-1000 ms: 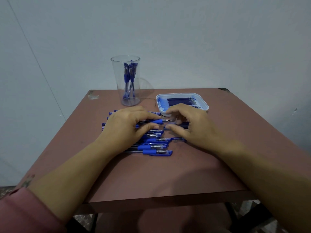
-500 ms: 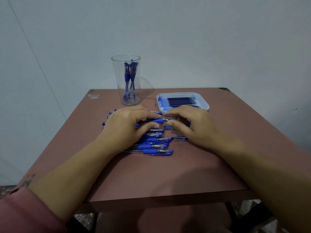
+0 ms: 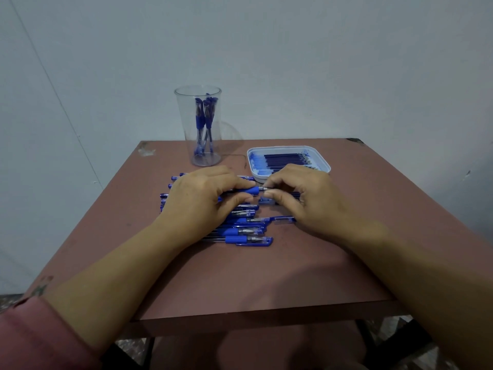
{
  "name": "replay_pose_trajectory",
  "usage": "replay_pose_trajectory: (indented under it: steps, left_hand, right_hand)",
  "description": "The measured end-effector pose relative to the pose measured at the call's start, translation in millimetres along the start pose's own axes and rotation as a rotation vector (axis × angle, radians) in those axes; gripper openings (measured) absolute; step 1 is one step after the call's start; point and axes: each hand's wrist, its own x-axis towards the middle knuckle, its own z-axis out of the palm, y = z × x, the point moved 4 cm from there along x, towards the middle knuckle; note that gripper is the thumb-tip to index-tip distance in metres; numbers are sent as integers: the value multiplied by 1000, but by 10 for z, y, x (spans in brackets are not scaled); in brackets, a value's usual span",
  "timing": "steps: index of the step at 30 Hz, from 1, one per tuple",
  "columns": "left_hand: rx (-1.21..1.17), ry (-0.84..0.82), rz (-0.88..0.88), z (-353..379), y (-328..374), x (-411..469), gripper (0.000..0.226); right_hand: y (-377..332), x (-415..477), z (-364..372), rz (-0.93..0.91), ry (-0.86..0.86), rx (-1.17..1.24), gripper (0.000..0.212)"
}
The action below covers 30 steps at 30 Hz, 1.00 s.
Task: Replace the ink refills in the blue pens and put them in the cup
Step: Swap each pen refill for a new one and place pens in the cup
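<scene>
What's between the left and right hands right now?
Head view: the grip end of a blue pen, held by the left hand; its tip meets the pinching fingertips of the right hand. Loose pens lie beneath.

Blue pens [image 3: 248, 239] lie heaped before the upright cup [image 3: 186, 129].

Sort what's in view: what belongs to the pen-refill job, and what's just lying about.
Job:
- pen, held by the left hand near its grip, tip pinched by the right hand
- pens piled on the table
- refills in the tray
- cup, some pens inside

Lying about:
- thin strand between cup and tray
- scuff at the table's far left corner
</scene>
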Motion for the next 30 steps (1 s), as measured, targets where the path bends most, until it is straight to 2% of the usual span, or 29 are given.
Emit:
replay_pose_trajectory:
  steps: [3, 6, 8, 11, 14, 16, 18, 20, 22, 30]
  left_hand:
    - [1, -17, -7, 10, -12, 9, 36]
    - [-2, -23, -39, 17, -52, 11, 35]
    - [-1, -30, -58, 12, -95, -3, 36]
    - [1, -43, -78, 6, -139, -16, 36]
    - [-4, -43, -85, 7, -144, -15, 36]
    - [-3, -46, -85, 11, -144, -17, 36]
    - [-9, -45, -90, 8, -152, -20, 36]
    - [-18, -47, -91, 10, -153, -22, 36]
    - [-23, -50, -89, 17, -144, -21, 36]
    - [-13, -50, -48, 23, -70, -11, 37]
  right_hand:
    - [28, 7, 19, 33, -30, 15, 8]
    - [137, -23, -40, 175, -88, 65, 18]
    - [231, -85, -115, 238, -199, 50, 18]
    - [292, -160, -121, 292, -460, 10, 18]
    - [289, -159, -79, 316, -547, -20, 9]
    - [281, -146, -97, 355, -503, -25, 7]
    - [283, -123, -154, 399, -356, 29, 8]
    - [259, -95, -197, 380, -188, 85, 12]
    - [208, -72, -180, 325, -102, 104, 14]
    - [148, -45, 28, 189, -59, 142, 14]
